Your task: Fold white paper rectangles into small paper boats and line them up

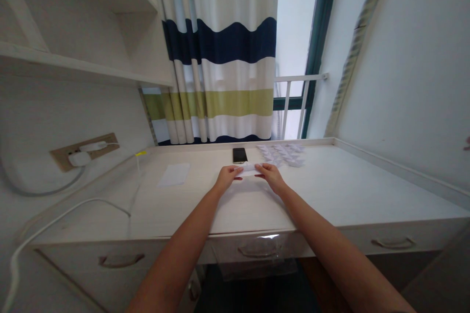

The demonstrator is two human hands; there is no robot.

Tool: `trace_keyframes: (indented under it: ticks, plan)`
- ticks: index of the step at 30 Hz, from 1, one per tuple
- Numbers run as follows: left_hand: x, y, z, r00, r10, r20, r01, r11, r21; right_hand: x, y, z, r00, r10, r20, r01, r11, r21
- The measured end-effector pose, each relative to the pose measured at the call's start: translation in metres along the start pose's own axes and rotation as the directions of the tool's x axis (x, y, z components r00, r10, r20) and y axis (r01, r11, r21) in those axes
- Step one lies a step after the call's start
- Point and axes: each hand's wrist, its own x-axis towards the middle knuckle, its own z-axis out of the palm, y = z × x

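A small piece of folded white paper (248, 170) is stretched between my two hands, just above the desk. My left hand (228, 179) pinches its left end, thumb on top. The right end is gripped the same way by my right hand (270, 177). Right behind the paper lies a black phone (240, 155). Several folded white paper pieces (282, 153) with pointed shapes lie beyond my right hand. To the left, flat on the desk, is a stack or sheet of white paper (175, 174); I cannot tell which.
The white desk (330, 190) has a raised rim at back and right. A white cable (91, 200) crosses its left side, near a wall socket with plugs (82, 153). A shelf (84, 66) overhangs the left. A striped curtain (235, 73) hangs behind.
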Motion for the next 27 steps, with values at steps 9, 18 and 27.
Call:
trace_keyframes:
  ticks: [9,18,27]
  plan:
    - [0.006,-0.009,0.001,1.000,0.021,-0.024,-0.021,1.000,-0.008,0.003,0.005,-0.002,0.997,-0.047,-0.054,0.046,0.999,-0.010]
    - [-0.001,0.001,0.009,0.997,0.046,-0.066,-0.055,0.990,-0.134,0.001,0.001,0.003,0.983,-0.134,-0.129,0.128,0.990,-0.060]
    - [-0.001,-0.001,0.008,0.988,0.141,-0.068,-0.146,0.986,-0.075,0.000,0.002,0.004,0.963,-0.252,-0.098,0.232,0.955,-0.183]
